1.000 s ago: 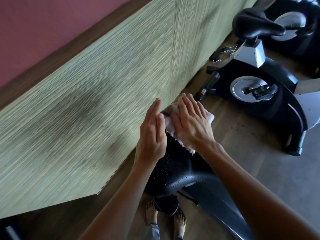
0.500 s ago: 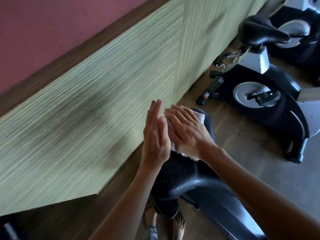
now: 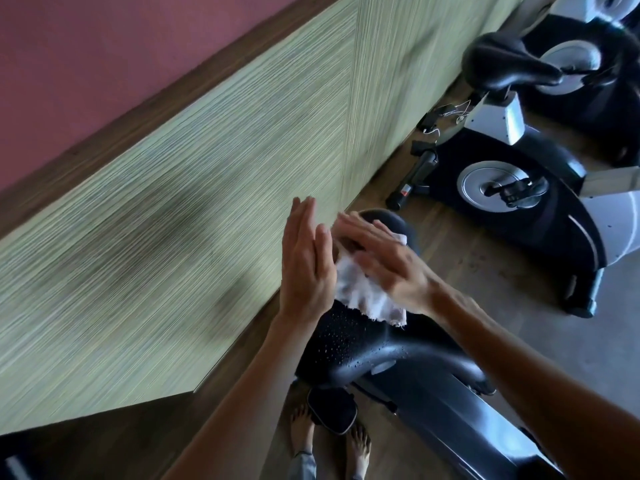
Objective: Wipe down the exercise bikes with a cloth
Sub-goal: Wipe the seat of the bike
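1. Head view, the only one, looks down on a black bike seat [image 3: 349, 344] that is wet with small drops, which is why the white cloth [image 3: 360, 292] lies pressed on its upper part: the drops must be taken off.
2. Right hand [image 3: 388, 265] lies flat on the cloth, fingers spread and pushing it down against the seat rather than pinching it; a flat palm covers more surface in each pass. It looks slightly blurred, so it is probably mid-stroke.
3. Left hand [image 3: 306, 268] stands on edge just beside the cloth, fingers straight and together, holding nothing. It seems placed at the seat's side nearest the green wall panel [image 3: 194, 209], perhaps to steady the seat or stop the cloth sliding off.
4. Drops show on the near part of the seat, so the wiping of this bike is judged unfinished.
5. Second bike [image 3: 519, 188] stands well apart by the wall, with another behind it, not yet being wiped.
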`<action>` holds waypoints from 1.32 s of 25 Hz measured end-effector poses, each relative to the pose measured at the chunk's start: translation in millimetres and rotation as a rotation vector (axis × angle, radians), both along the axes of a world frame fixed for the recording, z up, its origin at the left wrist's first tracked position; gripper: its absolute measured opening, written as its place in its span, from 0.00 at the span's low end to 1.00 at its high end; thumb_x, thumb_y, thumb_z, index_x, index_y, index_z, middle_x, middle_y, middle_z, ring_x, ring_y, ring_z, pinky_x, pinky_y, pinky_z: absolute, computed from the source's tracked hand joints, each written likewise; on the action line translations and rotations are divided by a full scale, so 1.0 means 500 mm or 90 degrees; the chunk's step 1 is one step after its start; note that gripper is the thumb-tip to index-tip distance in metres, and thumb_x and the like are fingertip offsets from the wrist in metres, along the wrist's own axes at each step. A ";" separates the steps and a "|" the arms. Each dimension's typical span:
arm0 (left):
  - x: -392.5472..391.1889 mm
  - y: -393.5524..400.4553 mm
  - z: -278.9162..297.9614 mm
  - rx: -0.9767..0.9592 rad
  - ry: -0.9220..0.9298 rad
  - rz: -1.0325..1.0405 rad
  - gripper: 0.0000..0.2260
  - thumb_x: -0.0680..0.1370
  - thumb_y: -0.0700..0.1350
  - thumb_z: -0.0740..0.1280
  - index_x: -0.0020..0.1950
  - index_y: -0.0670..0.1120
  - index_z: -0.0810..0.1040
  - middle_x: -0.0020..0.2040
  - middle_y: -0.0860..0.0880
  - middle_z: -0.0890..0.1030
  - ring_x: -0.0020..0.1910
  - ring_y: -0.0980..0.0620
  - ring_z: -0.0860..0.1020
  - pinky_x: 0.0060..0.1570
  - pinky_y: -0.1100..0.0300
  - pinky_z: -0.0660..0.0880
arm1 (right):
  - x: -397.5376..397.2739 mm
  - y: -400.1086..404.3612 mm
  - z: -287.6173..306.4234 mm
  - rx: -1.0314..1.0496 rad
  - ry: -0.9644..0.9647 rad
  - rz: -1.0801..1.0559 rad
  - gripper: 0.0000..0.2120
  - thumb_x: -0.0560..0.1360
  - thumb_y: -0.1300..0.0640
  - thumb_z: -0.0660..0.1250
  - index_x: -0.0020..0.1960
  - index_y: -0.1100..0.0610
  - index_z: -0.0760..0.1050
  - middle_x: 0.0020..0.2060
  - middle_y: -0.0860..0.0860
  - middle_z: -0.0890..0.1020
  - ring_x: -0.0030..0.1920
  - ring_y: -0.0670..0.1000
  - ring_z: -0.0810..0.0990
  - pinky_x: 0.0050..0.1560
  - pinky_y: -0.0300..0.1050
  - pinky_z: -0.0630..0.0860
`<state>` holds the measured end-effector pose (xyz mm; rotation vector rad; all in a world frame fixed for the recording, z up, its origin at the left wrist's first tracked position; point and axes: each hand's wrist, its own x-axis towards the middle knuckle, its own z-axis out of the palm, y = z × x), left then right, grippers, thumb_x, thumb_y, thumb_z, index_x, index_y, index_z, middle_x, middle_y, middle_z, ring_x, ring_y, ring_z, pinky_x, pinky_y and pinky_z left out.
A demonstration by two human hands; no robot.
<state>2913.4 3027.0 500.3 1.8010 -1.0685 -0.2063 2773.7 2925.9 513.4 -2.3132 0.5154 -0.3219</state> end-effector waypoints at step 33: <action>0.064 -0.034 -0.009 0.269 -0.339 -0.293 0.29 0.84 0.55 0.45 0.82 0.44 0.61 0.80 0.43 0.65 0.78 0.46 0.65 0.74 0.49 0.68 | -0.044 0.140 -0.042 -0.193 0.228 -0.475 0.27 0.85 0.51 0.52 0.82 0.56 0.55 0.81 0.49 0.56 0.80 0.43 0.53 0.75 0.37 0.52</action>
